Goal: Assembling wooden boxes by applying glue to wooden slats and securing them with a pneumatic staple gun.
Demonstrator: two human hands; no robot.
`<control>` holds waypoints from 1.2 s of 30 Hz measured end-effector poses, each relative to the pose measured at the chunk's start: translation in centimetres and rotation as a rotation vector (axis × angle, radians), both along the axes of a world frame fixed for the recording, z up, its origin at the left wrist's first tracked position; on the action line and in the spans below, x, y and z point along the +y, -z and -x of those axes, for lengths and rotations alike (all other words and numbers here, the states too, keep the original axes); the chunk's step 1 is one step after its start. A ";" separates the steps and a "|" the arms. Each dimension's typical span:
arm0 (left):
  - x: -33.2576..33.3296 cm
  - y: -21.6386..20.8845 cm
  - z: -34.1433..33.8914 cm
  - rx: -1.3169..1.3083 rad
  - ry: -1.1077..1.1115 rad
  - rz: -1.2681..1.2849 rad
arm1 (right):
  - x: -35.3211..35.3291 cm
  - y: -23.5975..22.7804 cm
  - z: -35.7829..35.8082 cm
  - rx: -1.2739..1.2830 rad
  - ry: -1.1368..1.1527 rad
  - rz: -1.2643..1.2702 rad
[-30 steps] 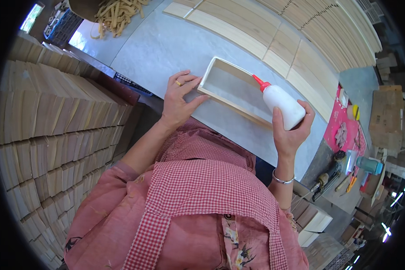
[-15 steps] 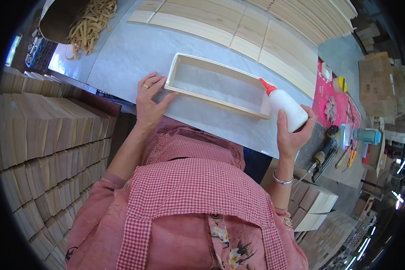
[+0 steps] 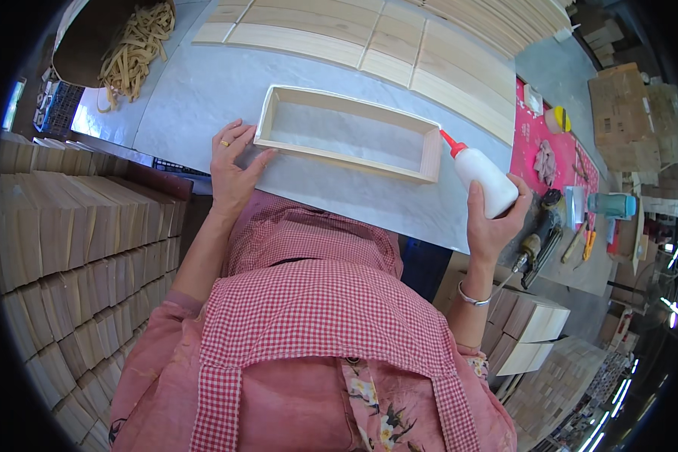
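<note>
The wooden frame [image 3: 354, 109], a long, open rectangle of thin pale boards, lies on the grey tabletop [image 3: 196, 98] in front of me, between my two hands. Judged by its slender walls, it is probably light and stiff along each board, though its corners may give if racked. The bare wood should offer a dry, fairly sure grip; the whitish line along its upper edge looks wet and would likely be slippery. The sound places to take hold are therefore the outer faces of the walls, low down and close to a corner.

The squeeze bottle [image 3: 487, 181], white with a red nozzle [image 3: 450, 142], appears soft-walled and should yield under pressure; its broad body near the base gives the best purchase.

My left hand [image 3: 236, 177], with a ring on one finger, is spread, thumb and fingers well apart. The fingertips meet the outside of the frame's left end, and the thumb tip lies at the near wall beside that corner; how firmly they press, I cannot tell. My right hand [image 3: 497, 226] is clamped on the lower part of the bottle, thumb on one side and fingers on the other. I hold it tilted, nozzle tip at the frame's far right corner; whether the tip touches the wood is too small to tell.
</note>
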State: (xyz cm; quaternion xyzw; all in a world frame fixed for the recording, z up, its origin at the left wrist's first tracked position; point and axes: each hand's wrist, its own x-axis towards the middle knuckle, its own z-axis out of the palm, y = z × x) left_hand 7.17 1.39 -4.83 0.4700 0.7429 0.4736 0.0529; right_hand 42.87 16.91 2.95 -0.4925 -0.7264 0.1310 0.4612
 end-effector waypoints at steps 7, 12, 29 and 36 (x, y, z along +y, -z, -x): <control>0.2 0.2 0.1 0.021 -0.007 0.013 | -3.2 -0.7 -1.2 -0.033 0.029 0.044; 0.2 0.2 0.5 0.041 0.000 -0.015 | -6.4 -1.6 -2.4 -0.086 0.013 0.112; -0.1 0.7 0.4 0.029 0.005 -0.073 | -8.8 1.0 14.7 0.275 -0.516 0.368; -0.2 0.5 0.4 0.015 0.006 -0.036 | -8.5 1.5 15.3 0.137 -0.525 0.274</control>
